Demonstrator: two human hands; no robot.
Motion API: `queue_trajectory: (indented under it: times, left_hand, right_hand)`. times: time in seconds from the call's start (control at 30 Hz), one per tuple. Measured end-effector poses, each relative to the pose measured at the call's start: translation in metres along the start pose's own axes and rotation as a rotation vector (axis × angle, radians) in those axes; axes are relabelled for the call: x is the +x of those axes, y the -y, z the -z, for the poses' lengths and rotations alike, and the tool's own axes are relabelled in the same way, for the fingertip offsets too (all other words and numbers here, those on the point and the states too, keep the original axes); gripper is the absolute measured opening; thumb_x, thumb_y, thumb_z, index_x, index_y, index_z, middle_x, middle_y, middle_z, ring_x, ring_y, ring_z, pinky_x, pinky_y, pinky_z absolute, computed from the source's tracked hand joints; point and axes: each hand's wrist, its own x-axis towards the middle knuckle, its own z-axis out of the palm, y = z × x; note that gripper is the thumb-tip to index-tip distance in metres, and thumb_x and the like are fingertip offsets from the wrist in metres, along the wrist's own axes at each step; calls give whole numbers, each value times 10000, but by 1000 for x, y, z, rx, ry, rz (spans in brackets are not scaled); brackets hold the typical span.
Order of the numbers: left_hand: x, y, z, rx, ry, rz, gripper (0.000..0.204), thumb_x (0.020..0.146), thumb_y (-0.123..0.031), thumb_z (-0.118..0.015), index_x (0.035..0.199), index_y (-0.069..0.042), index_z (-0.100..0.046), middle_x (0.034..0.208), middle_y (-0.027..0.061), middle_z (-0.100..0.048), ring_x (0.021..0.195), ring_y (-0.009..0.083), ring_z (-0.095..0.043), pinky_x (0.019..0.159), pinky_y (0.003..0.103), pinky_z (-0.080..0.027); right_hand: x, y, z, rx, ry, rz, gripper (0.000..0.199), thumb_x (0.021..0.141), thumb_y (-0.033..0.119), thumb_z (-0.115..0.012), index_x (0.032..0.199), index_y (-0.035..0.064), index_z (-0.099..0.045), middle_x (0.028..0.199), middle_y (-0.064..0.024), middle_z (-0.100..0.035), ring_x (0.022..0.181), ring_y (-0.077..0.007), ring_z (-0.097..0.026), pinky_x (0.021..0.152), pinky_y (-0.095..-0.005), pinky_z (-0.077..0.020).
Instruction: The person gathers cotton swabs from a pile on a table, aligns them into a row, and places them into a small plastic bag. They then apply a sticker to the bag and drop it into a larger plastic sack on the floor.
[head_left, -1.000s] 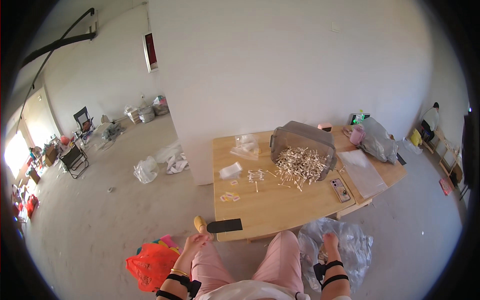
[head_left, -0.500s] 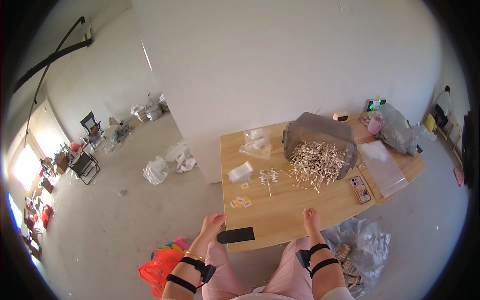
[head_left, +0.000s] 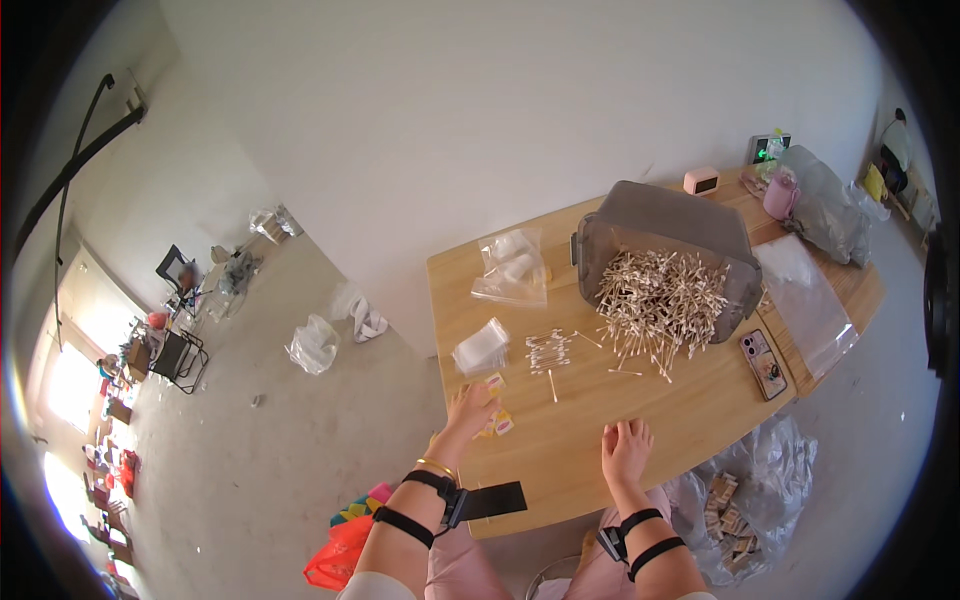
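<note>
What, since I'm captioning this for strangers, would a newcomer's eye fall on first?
Probably the heap of swabs spilling onto the table from a tipped grey tub. Then the red bag, low and left of the legs, and the left hand, at yellow cards near the table's left edge.

Wooden table (head_left: 560, 445) with cards (head_left: 503, 425), cotton swabs (head_left: 660, 300), tub (head_left: 680, 212), phone (head_left: 764, 365)

Labels (head_left: 503, 424) (partly) behind left hand (head_left: 472, 409)
</note>
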Motion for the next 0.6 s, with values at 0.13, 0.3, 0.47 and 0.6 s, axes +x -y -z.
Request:
queue_trajectory:
  times: [0.13, 0.3, 0.47, 0.6]
  left_hand:
    - [25, -31, -2, 527, -123, -113, 547, 881, -397, -637, 1379, -209, -514, 1525, 196, -347, 1430, 394, -261, 1135, 545, -255]
    - [55, -36, -7, 680, -125, -235, 586, 884, -428, -622, 1411, -209, -489, 1553, 189, -311, 1471, 369, -191, 1177, 599, -88]
    - [63, -48, -8, 679, -28, -128, 621, 883, -444, -625, 1410, -147, -484, 1554, 130, -344, 1469, 342, -229, 1183, 614, -22]
    - [55, -45, 0, 633, -102, -141, 626, 882, -439, -629, 1376, -76, -501, 1499, 89, -430, 1433, 309, -316, 1185, 606, -37]
  right_hand:
    - [2, 2, 0, 11, -21, 12, 136, 857, 208, -645, 860, 83, -591, 919, -124, -547, 932, -328, -531, 804, -450, -405]
    - [3, 4, 3, 25, -17, 37, 129, 853, 207, -639, 866, 89, -588, 930, -117, -549, 921, -326, -524, 794, -449, -398]
    - [3, 3, 1, 16, 16, 13, 119, 855, 201, -630, 860, 91, -584, 930, -113, -550, 911, -322, -525, 783, -447, -395]
    - [4, 3, 1, 18, -14, 17, 110, 862, 196, -618, 852, 92, -584, 928, -110, -551, 908, -319, -528, 780, -445, -394]
